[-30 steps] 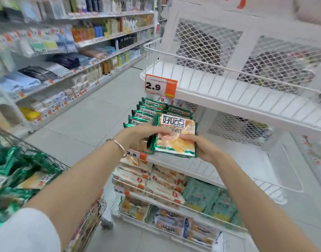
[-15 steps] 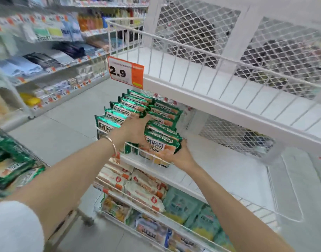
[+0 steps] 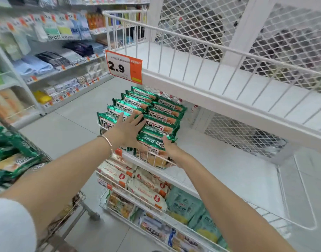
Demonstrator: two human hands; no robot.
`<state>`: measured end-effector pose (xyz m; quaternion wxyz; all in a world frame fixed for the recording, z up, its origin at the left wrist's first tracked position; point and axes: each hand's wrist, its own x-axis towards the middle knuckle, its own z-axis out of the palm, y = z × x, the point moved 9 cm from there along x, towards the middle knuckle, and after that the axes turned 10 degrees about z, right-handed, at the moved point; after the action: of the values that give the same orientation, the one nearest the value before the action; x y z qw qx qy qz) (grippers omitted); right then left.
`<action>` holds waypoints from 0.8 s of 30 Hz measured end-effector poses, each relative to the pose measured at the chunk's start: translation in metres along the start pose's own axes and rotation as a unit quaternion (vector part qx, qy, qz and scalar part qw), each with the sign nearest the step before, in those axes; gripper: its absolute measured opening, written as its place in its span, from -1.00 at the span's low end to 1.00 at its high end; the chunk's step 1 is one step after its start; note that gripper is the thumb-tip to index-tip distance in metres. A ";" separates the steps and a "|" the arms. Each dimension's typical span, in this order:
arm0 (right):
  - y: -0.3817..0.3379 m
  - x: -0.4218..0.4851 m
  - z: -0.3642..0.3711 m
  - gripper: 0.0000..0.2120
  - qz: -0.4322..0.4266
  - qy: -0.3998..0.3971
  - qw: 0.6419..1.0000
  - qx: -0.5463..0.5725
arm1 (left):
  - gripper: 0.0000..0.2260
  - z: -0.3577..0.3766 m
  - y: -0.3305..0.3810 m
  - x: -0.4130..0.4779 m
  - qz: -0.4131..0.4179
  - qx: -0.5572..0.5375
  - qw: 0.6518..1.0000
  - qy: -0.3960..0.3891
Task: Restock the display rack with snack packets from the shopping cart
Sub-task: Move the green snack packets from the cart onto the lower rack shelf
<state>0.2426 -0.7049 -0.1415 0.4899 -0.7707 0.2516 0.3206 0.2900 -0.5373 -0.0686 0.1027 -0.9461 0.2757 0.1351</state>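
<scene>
White sleeve [image 3: 8,226] covers the left upper arm at the nearest edge of view. Left of and below the left hand [image 3: 127,128], the wire shopping cart [image 3: 72,206] carries loose green packets [image 3: 14,155]. A thin bracelet [image 3: 106,140] sits on the left wrist.

The left hand lies flat with its fingers straight and spread, palm pressing on the standing snack packets [image 3: 132,104], which fill two rows on the middle shelf [image 3: 219,160] of the display rack [image 3: 228,108]. Just to its right, the right hand [image 3: 171,151] grips the front packet [image 3: 152,140] of the right-hand row, thumb on its upper face. Its fingers go under the packet and are partly hidden by the wire rail.

Below both hands, a lower tier holds white-and-orange bags [image 3: 147,188] and teal bags [image 3: 185,204]. Beyond the left fingertips, an orange price tag [image 3: 124,67] reading 2.9 hangs from the upper shelf rail. Further left, across the aisle floor [image 3: 65,128], store shelving [image 3: 52,57] carries folded textiles and boxed goods, too blurred to identify.
</scene>
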 end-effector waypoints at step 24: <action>-0.042 -0.001 -0.003 -0.10 -0.133 -0.042 0.974 0.178 | 0.06 0.016 -0.024 0.001 -0.017 -0.117 0.993 0.021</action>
<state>0.2722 -0.6910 -0.1151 0.6672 -0.6838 0.1792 0.2347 0.3005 -0.5136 -0.0813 -0.0118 -0.9588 0.2440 0.1448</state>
